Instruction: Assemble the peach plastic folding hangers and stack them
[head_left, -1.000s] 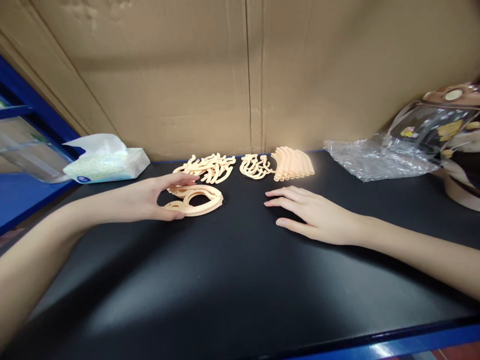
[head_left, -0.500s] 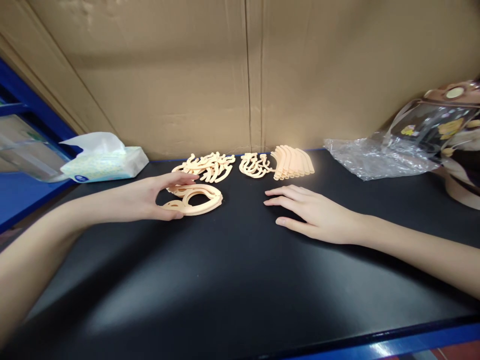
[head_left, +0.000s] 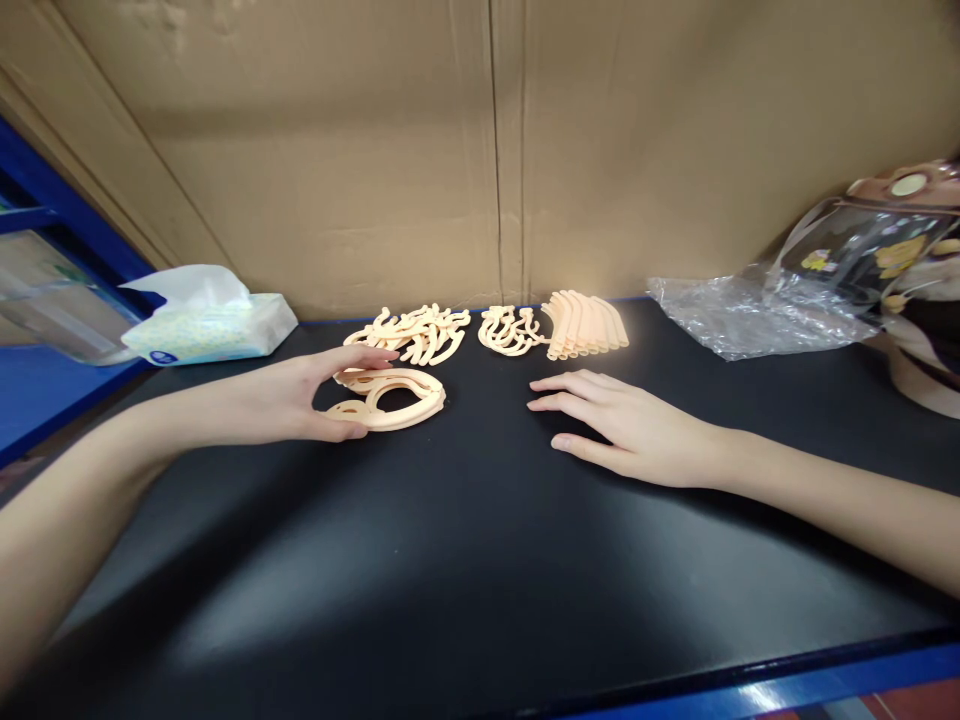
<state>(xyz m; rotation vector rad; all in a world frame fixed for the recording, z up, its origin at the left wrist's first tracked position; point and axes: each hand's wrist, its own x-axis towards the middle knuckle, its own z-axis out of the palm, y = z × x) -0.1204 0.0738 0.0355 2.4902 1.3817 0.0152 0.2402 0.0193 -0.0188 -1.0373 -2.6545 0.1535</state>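
Note:
My left hand (head_left: pixel 307 398) is curved around the left end of cream plastic loop-shaped pieces (head_left: pixel 420 408) lying on the black tabletop. Its thumb is at their near edge and the fingers at the far edge; the palm side of the grip is partly hidden. On the right, my right hand (head_left: pixel 630 425) rests palm down with fingers apart and nothing in it. Just beyond the hands are a pile of curved cream plastic arms (head_left: pixel 435 335), a smaller pile of cream hook-shaped pieces (head_left: pixel 510 332) and a row of peach curved tubes (head_left: pixel 585 325).
A tissue pack (head_left: pixel 217 325) stands at the back left. Crumpled clear plastic wrap (head_left: pixel 750 315) lies at the back right, beside a transparent bag (head_left: pixel 855 250) with a brown top. Behind everything rises a cardboard wall (head_left: pixel 337 150). The black tabletop (head_left: pixel 480 560) has a blue front edge.

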